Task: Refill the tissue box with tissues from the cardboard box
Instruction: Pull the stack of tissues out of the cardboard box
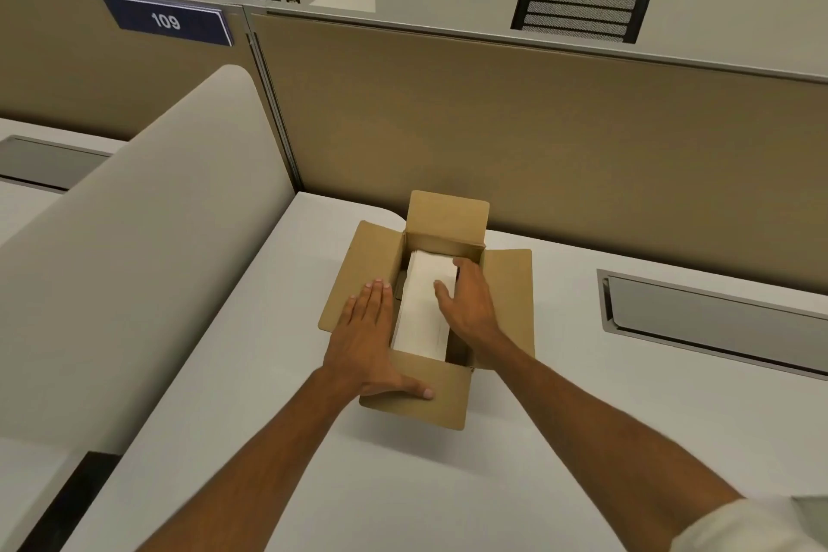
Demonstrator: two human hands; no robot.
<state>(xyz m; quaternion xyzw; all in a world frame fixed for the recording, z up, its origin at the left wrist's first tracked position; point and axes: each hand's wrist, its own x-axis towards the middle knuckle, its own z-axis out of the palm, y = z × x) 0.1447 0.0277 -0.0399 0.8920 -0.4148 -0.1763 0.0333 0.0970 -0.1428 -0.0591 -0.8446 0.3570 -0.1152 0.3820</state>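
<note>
A brown cardboard box [508,296] stands open on the white desk, all its flaps folded outward. Inside lies a white stack of tissues [421,318]. My left hand [369,341] rests flat on the box's left flap, fingers spread, thumb on the near flap. My right hand [468,303] reaches into the box, thumb on top of the stack and fingers curled over its right edge. No tissue box shows in this view.
A tan partition wall [537,139] stands right behind the box. A curved white side divider [148,247] rises at the left. A recessed cable tray [712,318] sits in the desk [582,439] to the right. Two black chairs stand beyond the partition.
</note>
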